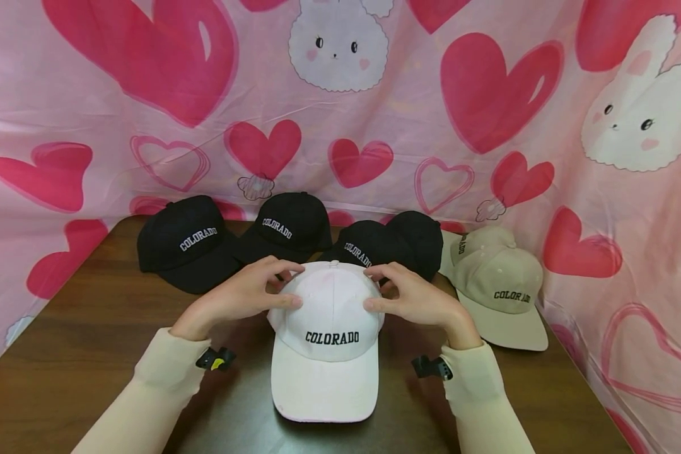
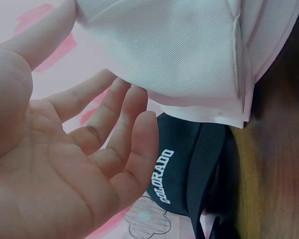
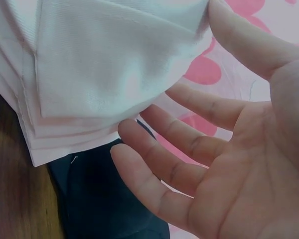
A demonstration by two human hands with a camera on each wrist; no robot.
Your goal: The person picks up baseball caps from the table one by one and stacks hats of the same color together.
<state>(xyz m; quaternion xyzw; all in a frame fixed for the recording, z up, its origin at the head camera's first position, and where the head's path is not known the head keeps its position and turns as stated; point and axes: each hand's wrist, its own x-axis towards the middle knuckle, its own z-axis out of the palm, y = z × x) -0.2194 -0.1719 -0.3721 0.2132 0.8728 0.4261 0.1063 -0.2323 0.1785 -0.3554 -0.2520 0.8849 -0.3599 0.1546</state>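
Observation:
A white baseball cap [image 1: 331, 340] with black COLORADO lettering sits on the table, its brim facing me. On its left side, my left hand [image 1: 261, 287] holds the crown, thumb at the front and fingers curved toward the top and back. My right hand [image 1: 411, 296] holds the opposite side the same way. In the left wrist view, the thumb and fingertips meet the white fabric [image 2: 174, 50]. Several layered white edges [image 3: 79, 132] show below the crown in the right wrist view, like caps nested together.
Behind stand black COLORADO caps: one at the left [image 1: 184, 236], one in the middle [image 1: 292, 221], and an overlapping pair [image 1: 414, 239] further right. Overlapping beige caps [image 1: 499, 271] sit at the right. A pink heart-print cloth [image 1: 397, 113] hangs around the brown table [image 1: 85, 340].

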